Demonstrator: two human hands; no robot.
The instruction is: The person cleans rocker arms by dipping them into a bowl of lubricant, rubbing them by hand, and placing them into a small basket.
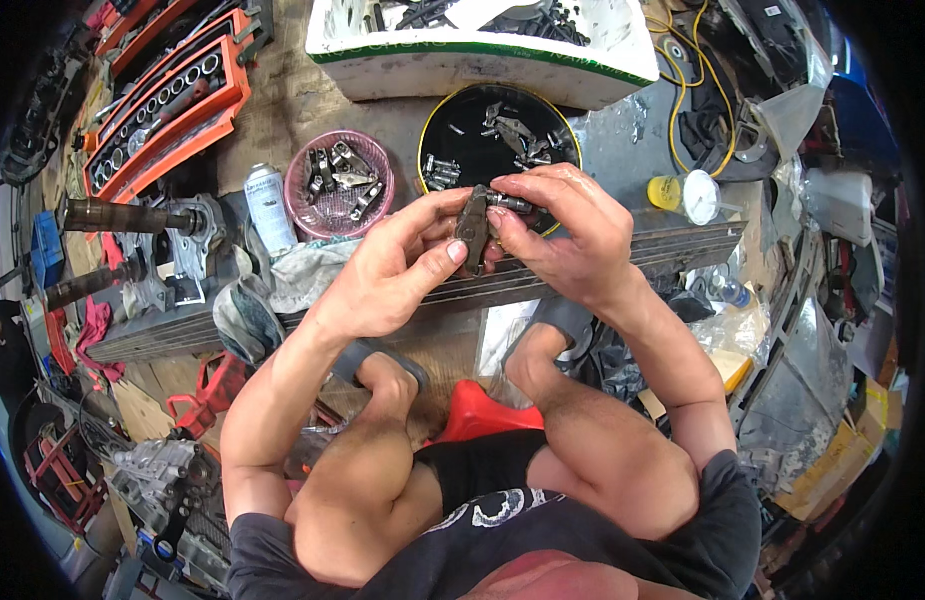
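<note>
My left hand pinches a dark, oily metal piece that looks like a rocker arm, upright between thumb and fingers. Right beside it, my right hand grips a small shiny metal cylinder by thumb and forefinger, its end touching or almost touching the dark piece. Both hands are over the near edge of a black basin with a yellow rim. Inside the basin lie dark metal arms and several small cylinders. Left of it, a pink mesh basket holds cleaner metal arms.
A white foam box of hardware stands behind the basin. An orange socket case, a spray can and greasy rags lie leftward. To the right are a yellow cup and a yellow cable. A red stool is below.
</note>
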